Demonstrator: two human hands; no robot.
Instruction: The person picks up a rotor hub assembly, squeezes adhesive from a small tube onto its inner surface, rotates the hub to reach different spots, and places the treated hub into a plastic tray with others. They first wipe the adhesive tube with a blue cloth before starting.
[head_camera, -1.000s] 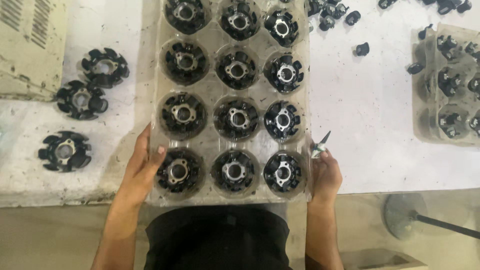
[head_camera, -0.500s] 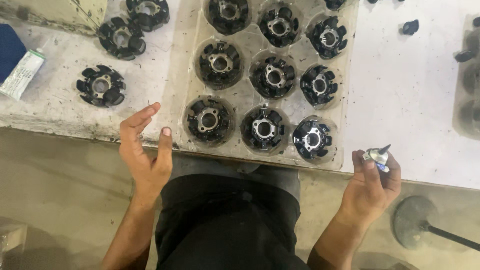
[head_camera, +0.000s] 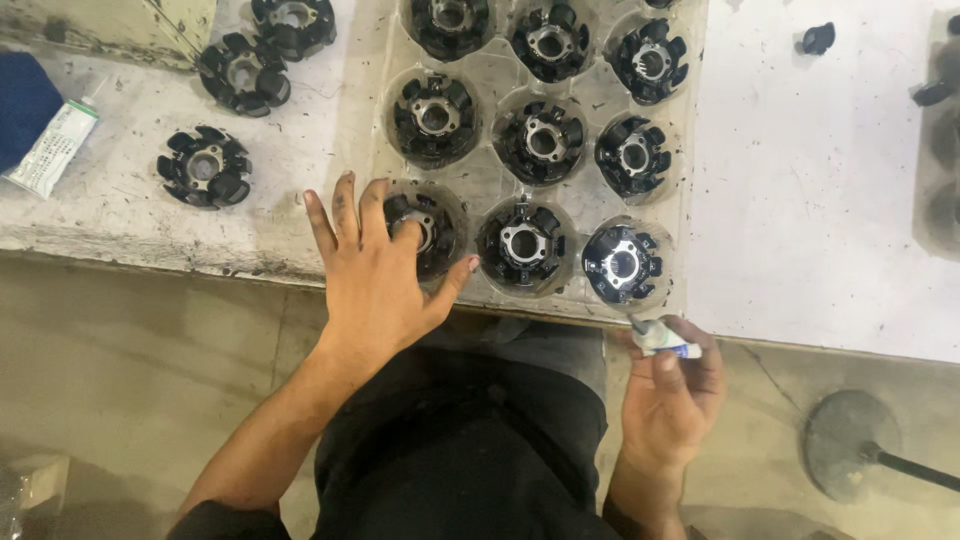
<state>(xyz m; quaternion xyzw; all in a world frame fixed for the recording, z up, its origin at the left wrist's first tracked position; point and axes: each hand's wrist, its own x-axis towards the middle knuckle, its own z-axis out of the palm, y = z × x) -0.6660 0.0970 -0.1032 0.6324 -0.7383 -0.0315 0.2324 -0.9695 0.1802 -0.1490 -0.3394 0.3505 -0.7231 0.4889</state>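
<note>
From the head camera, your left hand (head_camera: 375, 275) lies flat with the fingers spread apart, palm down on the near left corner of the clear moulded plastic tray (head_camera: 690, 130). Its fingertips cover the black round slotted part with a silver metal hub (head_camera: 432, 228) that sits in the tray's near left pocket; nothing is gripped, the hand only rests on it.

Your right hand (head_camera: 672, 392) is off the tray's near right corner, below the table edge, with fingers and thumb closed around a small white tube with a blue band (head_camera: 660, 342). The tube's tip points up and left toward the tray.

In the tray's near row, to the right of the covered part, sit two more black slotted parts, one in the middle pocket (head_camera: 522, 243) and one in the right pocket (head_camera: 620, 263). The rows farther from you hold more of the same.

Left of the tray, on the worn white table (head_camera: 820, 200), three loose black slotted parts lie apart from one another, the nearest one (head_camera: 204, 167) well clear of your left hand. Farther left of the tray lies a white squeeze tube with green print (head_camera: 50, 150), beside a dark blue thing at the picture's edge.
</note>
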